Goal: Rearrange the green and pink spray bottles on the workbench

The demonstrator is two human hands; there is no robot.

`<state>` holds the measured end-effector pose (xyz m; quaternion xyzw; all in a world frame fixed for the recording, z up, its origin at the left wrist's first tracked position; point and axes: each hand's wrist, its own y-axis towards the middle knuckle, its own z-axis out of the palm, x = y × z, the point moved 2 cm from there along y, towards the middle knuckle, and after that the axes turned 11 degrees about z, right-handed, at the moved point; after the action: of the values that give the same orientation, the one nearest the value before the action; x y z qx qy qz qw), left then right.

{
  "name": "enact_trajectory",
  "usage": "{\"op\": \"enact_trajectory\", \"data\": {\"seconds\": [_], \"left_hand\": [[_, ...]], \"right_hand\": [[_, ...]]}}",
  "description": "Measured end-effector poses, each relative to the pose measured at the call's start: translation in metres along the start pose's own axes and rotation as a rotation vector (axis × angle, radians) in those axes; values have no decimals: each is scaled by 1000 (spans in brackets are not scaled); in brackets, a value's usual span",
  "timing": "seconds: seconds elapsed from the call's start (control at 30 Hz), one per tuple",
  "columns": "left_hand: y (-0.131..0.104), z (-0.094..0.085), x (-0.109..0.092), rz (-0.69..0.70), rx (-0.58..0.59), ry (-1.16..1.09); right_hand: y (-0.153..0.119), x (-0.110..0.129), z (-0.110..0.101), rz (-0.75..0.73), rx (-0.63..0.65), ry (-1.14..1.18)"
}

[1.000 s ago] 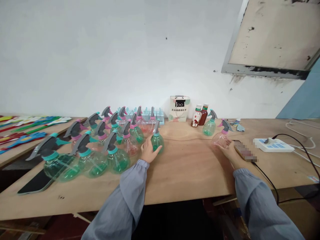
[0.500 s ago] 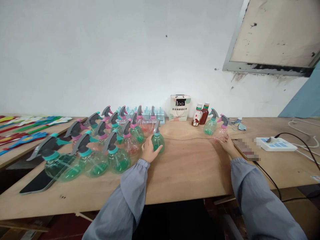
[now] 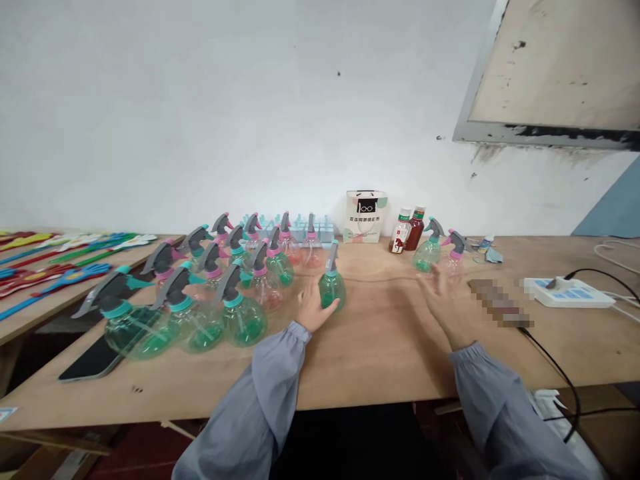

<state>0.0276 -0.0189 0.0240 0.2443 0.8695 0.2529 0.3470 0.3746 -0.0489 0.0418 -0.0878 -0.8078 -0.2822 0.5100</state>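
My left hand (image 3: pixel 313 303) is against the left side of a green spray bottle (image 3: pixel 333 287) with a grey head, thumb in front of it, the bottle standing upright on the table. My right hand (image 3: pixel 440 303), blurred, has its fingers apart just in front of a pink spray bottle (image 3: pixel 454 265); nothing is in it. A green spray bottle with a teal collar (image 3: pixel 427 255) stands beside the pink one. Left of my left hand, several green and pink spray bottles (image 3: pixel 245 321) stand in rows.
A paper bag (image 3: pixel 364 223) and two red-brown bottles (image 3: pixel 401 233) stand by the wall. Right lie a phone (image 3: pixel 500 302) and a white power strip (image 3: pixel 567 292) with cables. Another phone (image 3: pixel 93 359) lies under the left bottles. Colourful hand-shaped items (image 3: pixel 75 275) cover the left table.
My right hand has let go of the pink bottle and moved slightly left and nearer. My left hand stays at the green bottle. The view has shifted a little.
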Motion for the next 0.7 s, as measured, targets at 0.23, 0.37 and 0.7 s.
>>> {"op": "enact_trajectory", "data": {"seconds": [0.23, 0.37, 0.7], "left_hand": [[-21, 22, -44, 103, 5, 63], [-26, 28, -53, 226, 19, 17], [122, 7, 34, -204, -405, 10]], "right_hand": [[-45, 72, 100, -120, 400, 221], [-47, 83, 116, -140, 424, 336], [-35, 75, 109, -71, 397, 375]]}}
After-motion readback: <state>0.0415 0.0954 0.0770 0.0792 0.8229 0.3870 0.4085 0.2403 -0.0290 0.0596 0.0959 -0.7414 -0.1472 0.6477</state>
